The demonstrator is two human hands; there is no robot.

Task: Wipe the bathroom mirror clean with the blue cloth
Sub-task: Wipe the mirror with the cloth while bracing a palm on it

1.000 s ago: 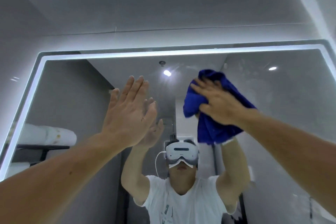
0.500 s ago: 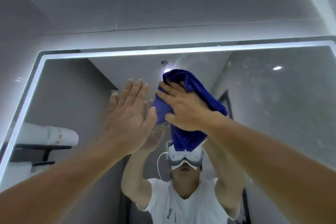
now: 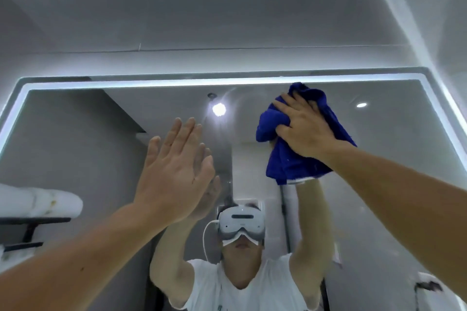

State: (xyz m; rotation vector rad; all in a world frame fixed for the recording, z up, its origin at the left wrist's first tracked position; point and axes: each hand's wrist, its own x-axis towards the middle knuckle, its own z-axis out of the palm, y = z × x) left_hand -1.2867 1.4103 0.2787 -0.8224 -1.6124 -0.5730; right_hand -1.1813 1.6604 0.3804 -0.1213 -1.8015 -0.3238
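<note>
Seen from the head, our right hand [image 3: 308, 131] grips the bunched blue cloth [image 3: 290, 161] against the mirror [image 3: 75, 146], just beneath its glowing top border [image 3: 177, 82]. Our left hand [image 3: 174, 174] rests flat on the mirror, fingers straight. Grey wall [image 3: 202, 20] rises above.

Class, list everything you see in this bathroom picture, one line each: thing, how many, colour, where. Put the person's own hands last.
mirror: one, white-lit rim, on the grey wall.
blue cloth: one, deep blue, bunched against the mirror's upper right.
ceiling lights: two, white, reflected near the mirror's top.
rolled towel: at least one, white, reflected far left.
shelf: one, black, reflected under the towel.
headset: one, white, reflected low centre.
T-shirt: one, white, reflected at the bottom.
left hand: one, flat on the mirror, left of the cloth.
right hand: one, fingers gripping the cloth.
</note>
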